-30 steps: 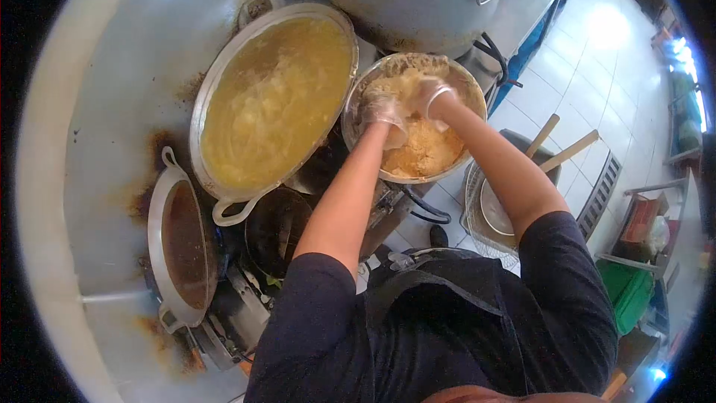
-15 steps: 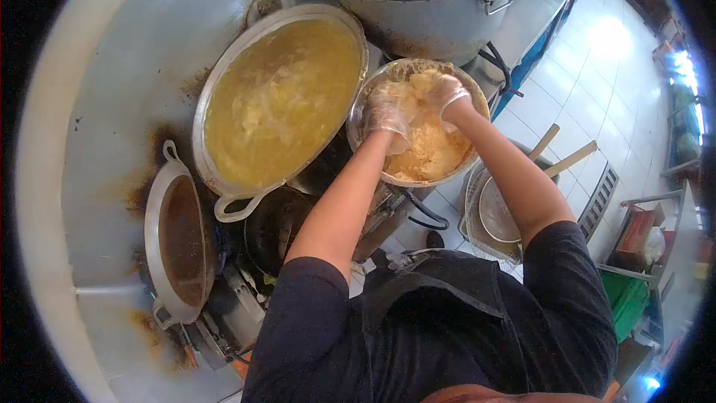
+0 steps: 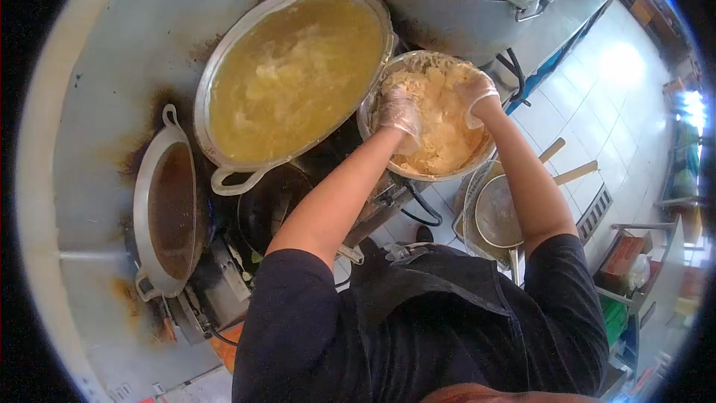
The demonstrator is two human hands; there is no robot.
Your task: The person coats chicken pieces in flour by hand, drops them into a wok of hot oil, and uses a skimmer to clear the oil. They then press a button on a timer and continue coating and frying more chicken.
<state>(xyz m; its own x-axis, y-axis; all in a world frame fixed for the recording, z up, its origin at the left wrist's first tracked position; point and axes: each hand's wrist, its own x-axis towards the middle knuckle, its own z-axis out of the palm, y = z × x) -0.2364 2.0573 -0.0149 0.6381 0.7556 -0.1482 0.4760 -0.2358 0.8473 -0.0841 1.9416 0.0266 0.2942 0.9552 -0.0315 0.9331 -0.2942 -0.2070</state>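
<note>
Both of my hands wear clear plastic gloves and reach into a round metal bowl [image 3: 363,117] of crumbly, orange-tan coating that looks like seasoned flour [image 3: 441,134]. My left hand [image 3: 400,113] is at the bowl's left side, its fingers sunk in the coating and coated with it. On the right, my right hand [image 3: 477,95] presses into the mix near the rim, its fingers also covered. Pale lumps show between the hands; what they are, and whether either hand grips one, is hidden.
Left of the bowl stands a large wok of bubbling yellow oil [image 3: 298,82]. A smaller pan of dark oil [image 3: 173,213] sits further left. Behind is a big lidded pot [image 3: 455,11]. Wooden-handled strainers [image 3: 498,213] lie below my right arm.
My hands were closer together near the bowl's far side; now they are further apart and lower in the coating. The view has shifted slightly, moving the pot and bowl rightward.
</note>
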